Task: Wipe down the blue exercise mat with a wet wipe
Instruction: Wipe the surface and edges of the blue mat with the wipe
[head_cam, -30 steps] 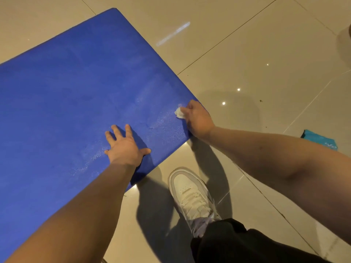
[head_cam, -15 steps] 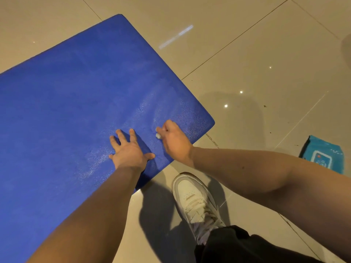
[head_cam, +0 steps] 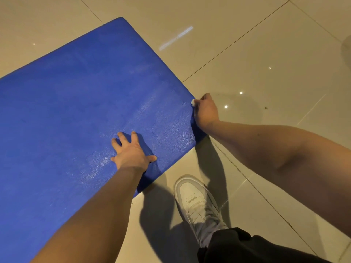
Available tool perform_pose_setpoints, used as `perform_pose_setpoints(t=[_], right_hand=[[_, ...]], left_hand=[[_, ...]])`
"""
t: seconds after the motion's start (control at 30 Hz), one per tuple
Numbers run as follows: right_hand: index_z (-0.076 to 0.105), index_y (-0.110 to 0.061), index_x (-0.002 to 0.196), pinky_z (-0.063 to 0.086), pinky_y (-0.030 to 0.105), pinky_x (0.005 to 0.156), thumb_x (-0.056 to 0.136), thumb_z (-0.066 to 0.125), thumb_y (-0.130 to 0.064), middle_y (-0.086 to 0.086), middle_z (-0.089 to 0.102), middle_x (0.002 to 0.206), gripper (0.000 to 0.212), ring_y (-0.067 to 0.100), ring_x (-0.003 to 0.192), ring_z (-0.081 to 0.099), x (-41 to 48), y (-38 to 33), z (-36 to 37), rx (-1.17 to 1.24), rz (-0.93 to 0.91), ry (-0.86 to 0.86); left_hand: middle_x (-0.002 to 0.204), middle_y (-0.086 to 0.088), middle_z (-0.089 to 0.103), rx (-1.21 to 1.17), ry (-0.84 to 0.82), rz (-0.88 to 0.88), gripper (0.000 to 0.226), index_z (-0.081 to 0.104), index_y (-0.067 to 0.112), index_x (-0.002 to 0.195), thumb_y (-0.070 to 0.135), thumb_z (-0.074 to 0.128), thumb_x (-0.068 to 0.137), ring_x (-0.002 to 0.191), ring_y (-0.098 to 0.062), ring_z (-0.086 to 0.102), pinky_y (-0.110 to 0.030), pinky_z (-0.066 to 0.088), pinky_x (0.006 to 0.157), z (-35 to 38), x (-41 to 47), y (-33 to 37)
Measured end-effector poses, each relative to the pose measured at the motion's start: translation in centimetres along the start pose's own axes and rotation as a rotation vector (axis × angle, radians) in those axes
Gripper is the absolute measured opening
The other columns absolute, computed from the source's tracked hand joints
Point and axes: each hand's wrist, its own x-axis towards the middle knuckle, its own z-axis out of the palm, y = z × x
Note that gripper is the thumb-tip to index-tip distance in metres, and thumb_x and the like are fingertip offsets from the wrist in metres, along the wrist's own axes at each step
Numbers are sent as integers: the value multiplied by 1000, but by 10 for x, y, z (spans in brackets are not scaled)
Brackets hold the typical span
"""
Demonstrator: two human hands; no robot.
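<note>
Now, your right hand (head_cam: 206,111) sits at the right edge of the blue exercise mat (head_cam: 76,111), right of frame centre, fingers curled tight on a small wad of wet wipe (head_cam: 193,102); only a white corner of it shows at the knuckles. The wipe touches the mat's rim, just above the mat's nearest right corner.

Your left hand (head_cam: 131,151) lies flat on the mat at lower centre, fingers spread and straight, holding nothing, near the front edge. It looks to be pinning the mat.

Mat lies on the tiled floor (head_cam: 266,54). Its long axis runs from this right end away to the left and lower left, out of frame. So from the wipe, nearly all the mat surface lies leftward and toward the upper left. The right hand is the nearer one to the edge and far corner.

A damp sheen shows in a band through mid-mat. The upper left looks dry, probably not yet done.

White sneaker (head_cam: 197,202) stands on the floor, just off the front edge. No container shows.
</note>
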Motion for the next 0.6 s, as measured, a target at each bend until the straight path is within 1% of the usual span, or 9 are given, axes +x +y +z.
perform_pose_setpoints(t=[0.03, 0.13, 0.2, 0.3, 0.37, 0.43, 0.5, 0.53, 0.6], right_hand=[[56, -5, 101, 34, 21, 62, 96, 53, -10, 8, 52, 94, 8, 29, 87, 54, -2, -6, 7, 36, 16, -6], [61, -3, 116, 34, 30, 76, 98, 47, -11, 21, 51, 117, 24, 36, 101, 54, -16, -26, 21, 25, -45, -65], [61, -4, 117, 36, 31, 76, 98, 47, -13, 21, 50, 118, 26, 34, 98, 54, -30, -43, 31, 19, -144, -97], [60, -1, 119, 34, 33, 75, 98, 48, -9, 20, 50, 118, 26, 28, 89, 48, -59, -63, 47, 6, -425, -238], [58, 1, 123, 31, 34, 77, 97, 47, -5, 21, 50, 119, 29, 30, 92, 46, -64, -64, 51, -27, -581, -330], [60, -1, 124, 29, 34, 77, 98, 46, -5, 14, 48, 111, 29, 25, 91, 40, -54, -58, 44, -73, -702, -355], [63, -8, 110, 31, 36, 73, 97, 51, -15, 4, 44, 97, 19, 20, 84, 38, -34, -46, 34, -59, -647, -315], [60, -12, 99, 33, 38, 69, 94, 55, -24, 1, 46, 89, 14, 19, 78, 39, -23, -37, 25, -95, -590, -218], [49, -15, 87, 35, 37, 64, 89, 58, -35, 0, 49, 79, 21, 18, 70, 41, 0, -19, 8, -124, -351, -100]], left_hand=[[163, -7, -3, 1, -2, -3, 119, 7, 31, 157, 69, 78, 70, 149, -40, 1, -62, 48, 100, 0, 0, 0], [161, -7, 0, -1, -6, -3, 117, 10, 30, 155, 68, 80, 69, 148, -40, 2, -63, 48, 99, -2, 0, 2], [161, -8, 0, -6, -2, -4, 117, 11, 30, 155, 68, 80, 68, 147, -40, 3, -63, 48, 99, -3, 1, 2], [161, -8, 0, -2, 0, -7, 118, 11, 30, 155, 68, 80, 68, 147, -40, 3, -63, 48, 98, -3, 2, 2], [161, -8, 0, 4, 0, -11, 118, 11, 30, 155, 68, 80, 68, 147, -40, 4, -62, 49, 98, -2, 1, 2], [160, -8, 1, 2, 4, -8, 117, 11, 30, 155, 68, 80, 68, 146, -39, 4, -62, 50, 97, -2, 1, 2], [160, -8, 1, -6, 3, -4, 116, 11, 30, 155, 68, 80, 69, 146, -39, 4, -62, 49, 97, -2, 1, 1], [160, -8, 1, -6, 0, -4, 116, 11, 30, 155, 68, 80, 69, 147, -39, 4, -62, 49, 98, -2, 2, 1], [160, -9, 0, -4, -3, -5, 117, 11, 30, 154, 69, 80, 68, 147, -39, 4, -62, 49, 98, -2, 2, 1]])
